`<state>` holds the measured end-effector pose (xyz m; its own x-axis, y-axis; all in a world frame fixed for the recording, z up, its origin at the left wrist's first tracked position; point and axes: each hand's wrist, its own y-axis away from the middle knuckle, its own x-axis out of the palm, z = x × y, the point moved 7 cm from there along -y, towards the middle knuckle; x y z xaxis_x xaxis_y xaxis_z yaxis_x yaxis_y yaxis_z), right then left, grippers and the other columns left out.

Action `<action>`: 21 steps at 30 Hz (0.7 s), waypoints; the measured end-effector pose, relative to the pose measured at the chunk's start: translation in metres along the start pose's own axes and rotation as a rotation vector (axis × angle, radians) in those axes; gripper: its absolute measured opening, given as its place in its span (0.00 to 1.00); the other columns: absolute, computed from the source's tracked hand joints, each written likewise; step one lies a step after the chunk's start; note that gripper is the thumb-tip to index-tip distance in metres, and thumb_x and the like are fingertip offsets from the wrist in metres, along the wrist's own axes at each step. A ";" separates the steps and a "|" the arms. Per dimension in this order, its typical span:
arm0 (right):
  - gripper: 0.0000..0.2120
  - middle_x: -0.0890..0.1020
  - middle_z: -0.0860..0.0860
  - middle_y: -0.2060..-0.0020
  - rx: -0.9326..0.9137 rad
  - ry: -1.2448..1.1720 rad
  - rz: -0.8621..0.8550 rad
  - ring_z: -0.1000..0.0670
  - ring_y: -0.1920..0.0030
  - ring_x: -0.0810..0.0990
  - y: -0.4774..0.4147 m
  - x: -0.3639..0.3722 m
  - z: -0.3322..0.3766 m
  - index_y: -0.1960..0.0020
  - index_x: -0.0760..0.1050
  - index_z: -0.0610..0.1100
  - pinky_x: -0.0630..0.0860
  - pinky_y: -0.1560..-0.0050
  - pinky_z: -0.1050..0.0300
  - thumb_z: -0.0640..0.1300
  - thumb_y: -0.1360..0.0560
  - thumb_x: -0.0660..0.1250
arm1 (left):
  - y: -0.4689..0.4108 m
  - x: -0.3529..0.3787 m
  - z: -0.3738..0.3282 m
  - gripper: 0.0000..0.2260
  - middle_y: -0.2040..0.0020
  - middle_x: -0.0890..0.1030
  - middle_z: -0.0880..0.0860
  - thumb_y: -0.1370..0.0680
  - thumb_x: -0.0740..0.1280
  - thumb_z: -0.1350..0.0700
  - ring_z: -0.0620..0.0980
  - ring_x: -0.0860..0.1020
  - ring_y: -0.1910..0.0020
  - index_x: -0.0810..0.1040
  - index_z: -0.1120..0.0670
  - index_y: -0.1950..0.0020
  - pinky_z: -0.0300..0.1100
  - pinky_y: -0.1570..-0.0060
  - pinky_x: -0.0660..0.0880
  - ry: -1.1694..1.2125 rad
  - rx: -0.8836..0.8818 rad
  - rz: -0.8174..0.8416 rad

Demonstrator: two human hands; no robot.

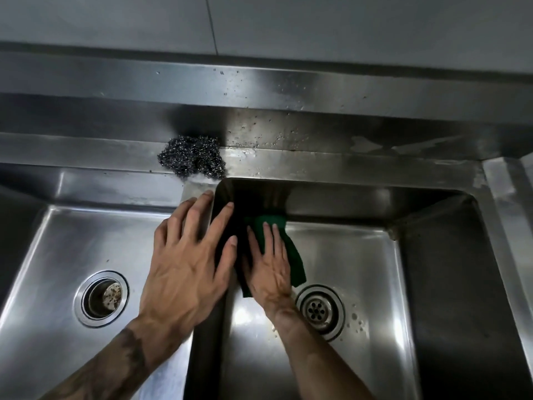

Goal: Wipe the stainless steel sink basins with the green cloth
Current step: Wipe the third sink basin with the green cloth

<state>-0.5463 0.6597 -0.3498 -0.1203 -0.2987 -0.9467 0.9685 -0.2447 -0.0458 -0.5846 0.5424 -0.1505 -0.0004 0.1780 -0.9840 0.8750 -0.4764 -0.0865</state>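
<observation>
A double stainless steel sink fills the view. My right hand (269, 267) is down in the right basin (360, 261), pressing the green cloth (291, 255) flat against the basin's left wall near the back corner. Part of the cloth hangs below my palm toward the drain (318, 310). My left hand (190, 255) rests with fingers spread on the divider (199, 192) between the two basins, holding nothing. The left basin (57, 255) lies to the left of it.
A steel wool scourer (191, 160) sits on the back ledge just behind the divider. The left basin has a strainer drain (102, 297). A splashed steel backsplash (288, 90) rises behind, and a raised steel rim (501, 197) borders the right side.
</observation>
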 end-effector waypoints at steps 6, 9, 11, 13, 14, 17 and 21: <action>0.27 0.68 0.36 0.26 0.188 0.121 -0.022 0.36 0.26 0.68 0.024 -0.042 -0.148 0.23 0.68 0.44 0.69 0.27 0.43 0.52 0.20 0.60 | -0.001 -0.001 -0.002 0.25 0.21 0.68 0.57 0.16 0.57 0.45 0.61 0.66 0.22 0.71 0.51 0.20 0.60 0.29 0.67 -0.001 0.008 0.015; 0.28 0.66 0.33 0.25 0.325 0.143 -0.059 0.34 0.25 0.65 0.053 -0.079 -0.224 0.24 0.68 0.40 0.67 0.25 0.40 0.53 0.19 0.55 | -0.001 -0.002 -0.004 0.25 0.21 0.68 0.58 0.16 0.57 0.45 0.63 0.66 0.22 0.72 0.52 0.21 0.61 0.30 0.67 -0.002 0.014 0.010; 0.28 0.66 0.32 0.25 0.318 0.162 -0.042 0.34 0.24 0.63 0.063 -0.090 -0.242 0.25 0.69 0.38 0.65 0.24 0.41 0.53 0.18 0.53 | -0.001 -0.003 -0.005 0.25 0.21 0.68 0.59 0.16 0.57 0.45 0.63 0.66 0.23 0.72 0.52 0.21 0.62 0.30 0.67 0.006 0.013 0.012; 0.27 0.65 0.33 0.25 0.326 0.129 -0.052 0.34 0.22 0.62 0.069 -0.088 -0.239 0.24 0.68 0.39 0.64 0.23 0.41 0.52 0.17 0.53 | -0.002 -0.003 -0.005 0.25 0.21 0.68 0.59 0.16 0.57 0.45 0.63 0.66 0.22 0.72 0.52 0.21 0.62 0.30 0.67 0.007 0.007 0.017; 0.26 0.65 0.34 0.25 0.340 0.105 -0.063 0.35 0.22 0.61 0.075 -0.086 -0.235 0.24 0.69 0.39 0.64 0.24 0.41 0.51 0.17 0.54 | -0.002 -0.003 -0.005 0.25 0.21 0.68 0.59 0.16 0.57 0.45 0.63 0.66 0.23 0.71 0.52 0.21 0.62 0.29 0.67 0.007 0.007 0.017; 0.26 0.63 0.37 0.23 0.312 0.043 -0.018 0.37 0.21 0.59 0.118 -0.077 -0.210 0.22 0.66 0.43 0.61 0.22 0.43 0.50 0.17 0.54 | -0.002 -0.004 -0.005 0.25 0.22 0.68 0.59 0.16 0.58 0.45 0.64 0.66 0.23 0.71 0.52 0.21 0.62 0.30 0.67 0.005 0.007 0.016; 0.25 0.59 0.40 0.20 0.332 -0.041 0.039 0.40 0.19 0.56 0.161 -0.069 -0.188 0.21 0.64 0.46 0.58 0.21 0.42 0.51 0.17 0.53 | -0.001 -0.004 -0.006 0.25 0.21 0.67 0.60 0.16 0.58 0.45 0.64 0.65 0.23 0.71 0.52 0.20 0.63 0.30 0.66 0.008 0.008 0.024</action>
<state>-0.3415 0.8142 -0.3514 -0.1000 -0.3491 -0.9317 0.8495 -0.5175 0.1027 -0.5829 0.5472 -0.1455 0.0245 0.1738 -0.9845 0.8709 -0.4872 -0.0644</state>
